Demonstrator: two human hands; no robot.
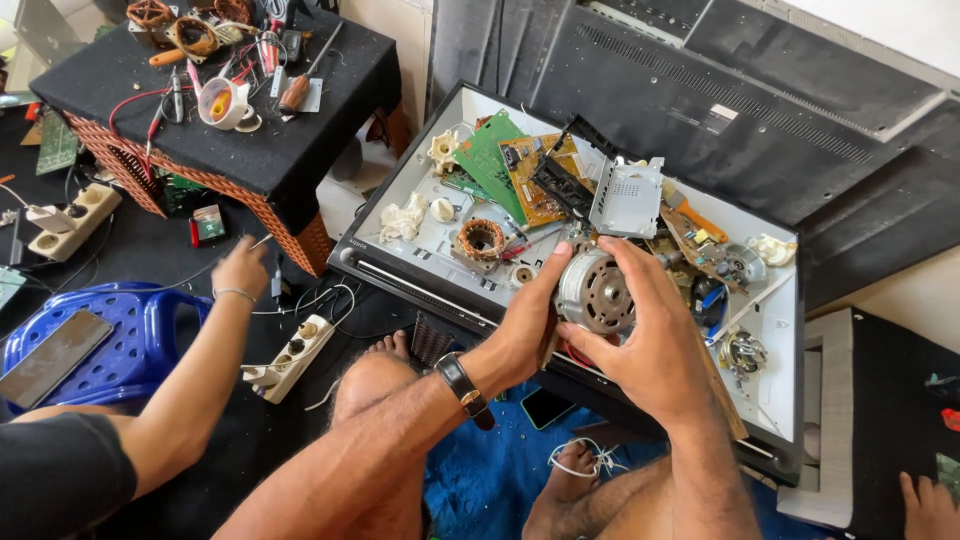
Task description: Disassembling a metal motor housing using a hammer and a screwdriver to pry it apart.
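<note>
Both of my hands grip a round silver electric motor [595,290] over the front edge of an opened flat screen panel [785,345] used as a tray. My left hand [528,318], with a dark wristwatch, clasps the motor's left side. My right hand [650,335] wraps its right and lower side. Around the motor lie a copper-wound stator [481,239], a green circuit board [492,160], an orange circuit board [535,180] and a perforated metal shield [627,198].
Another person's arm [200,370] reaches at the left, its hand [241,268] near wires and a white power strip [292,355]. A black-topped small table [290,110] holds screwdrivers and tools. A blue plastic stool [120,335] carries a phone. A dark TV back cover [720,100] lies behind.
</note>
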